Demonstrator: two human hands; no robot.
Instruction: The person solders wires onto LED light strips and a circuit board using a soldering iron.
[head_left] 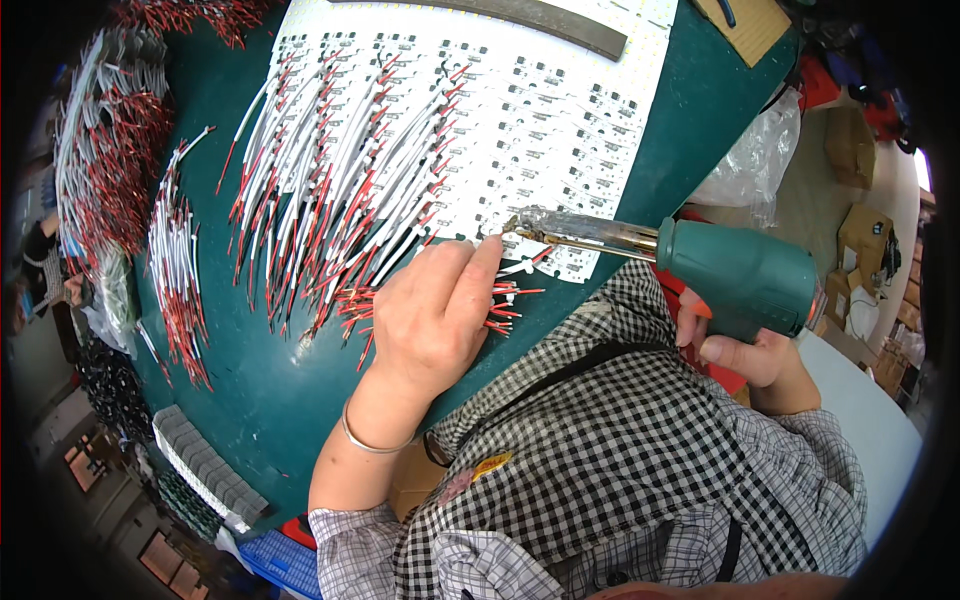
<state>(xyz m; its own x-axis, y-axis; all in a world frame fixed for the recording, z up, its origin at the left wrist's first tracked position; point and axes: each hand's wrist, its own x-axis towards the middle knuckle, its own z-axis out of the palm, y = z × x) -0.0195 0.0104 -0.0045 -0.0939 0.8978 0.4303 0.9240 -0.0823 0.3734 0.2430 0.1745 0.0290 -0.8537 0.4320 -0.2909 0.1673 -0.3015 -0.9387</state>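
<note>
Near right, a green soldering gun [745, 275] is gripped by the right hand [752, 356]; the hold of the left hand [425, 312], beside its tip, cannot be told. On the white panel [565, 120] beyond, left columns are wired; two right columns seem unfinished.

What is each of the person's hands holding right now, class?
Left hand: closed, apparently around red-and-white wires.
Right hand: closed, gripping the green soldering gun.

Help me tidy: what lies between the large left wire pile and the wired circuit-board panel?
Head view: a smaller red-and-white wire bundle, on the green tabletop.
</note>
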